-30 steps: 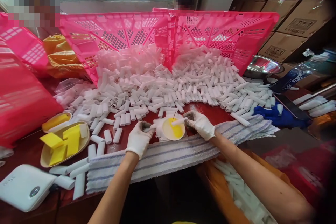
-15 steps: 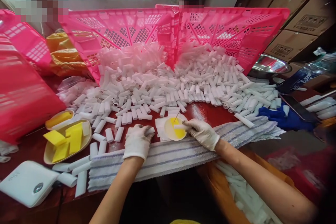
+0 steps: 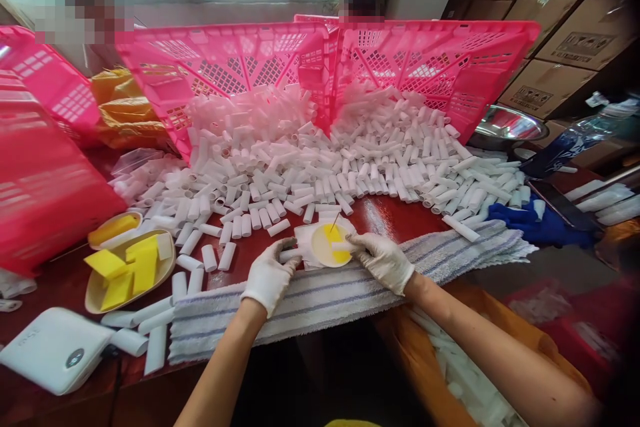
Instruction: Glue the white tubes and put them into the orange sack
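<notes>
My left hand (image 3: pixel 270 278), in a white glove, is closed on a short white tube (image 3: pixel 289 255) just left of a small round dish. In the dish (image 3: pixel 320 255) lies a yellow pad (image 3: pixel 336 235) with a thin stick standing up from it. From the right, my gloved right hand (image 3: pixel 384 261) pinches another white tube (image 3: pixel 343 247), its far end over the dish and yellow pad. A pale sheet (image 3: pixel 303 235) lies under the dish. Both hands are above a striped towel (image 3: pixel 320 303) along the table's near edge.
Many white tubes (image 3: pixel 300 167) spill from tilted pink crates (image 3: pixel 240 53). At left stand a tray (image 3: pixel 171 267) of yellow sponge pieces (image 3: pixel 145 273) and a white device (image 3: pixel 55 350). Right are a bottle (image 3: pixel 575 140), a metal bowl (image 3: pixel 510 125) and cartons (image 3: pixel 575 40). Two people are behind the crates.
My left hand has moved right, bringing its tube from beside the pale sheet to near the dish. My right hand still holds its tube over the dish, almost unmoved.
</notes>
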